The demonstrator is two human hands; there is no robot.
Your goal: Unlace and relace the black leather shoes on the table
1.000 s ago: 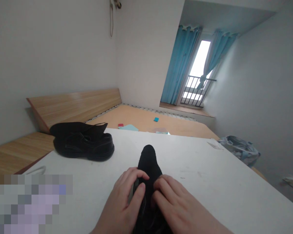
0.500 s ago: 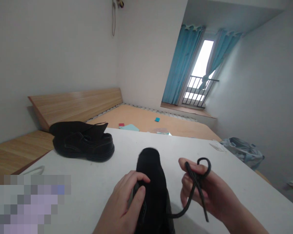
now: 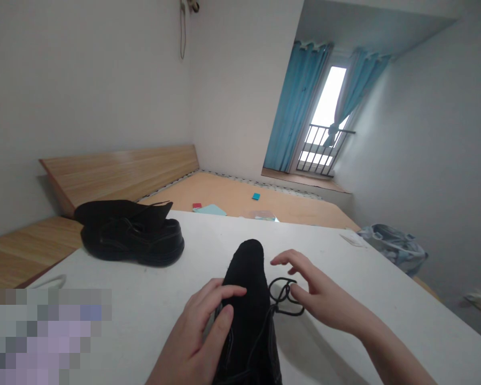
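A black shoe (image 3: pixel 273 347) stands on the white table (image 3: pixel 144 299) in front of me. A long, round-ended black flap (image 3: pixel 250 267) covers most of its top. My left hand (image 3: pixel 202 321) grips the shoe's left side, with fingers and thumb bent over the edge onto the flap. Just to the right of the shoe lies its black lace (image 3: pixel 289 313), loosely looped on the table. My right hand (image 3: pixel 315 289) hovers over that lace, open, fingers spread and nothing in them. The shoe's near end runs out of the picture.
Another black shoe (image 3: pixel 132 240) sits at the table's far left, a black flap sticking up from it. A bed (image 3: pixel 224 187) with small flat items adjoins the table's far edge. Beyond the right edge is a bag-like bin (image 3: pixel 396 248). A blurred patch covers the lower left.
My right hand has let go of the lace, which has dropped to the table beside the shoe, and its fingers have opened. My left hand stays on the shoe. The view has shifted slightly.
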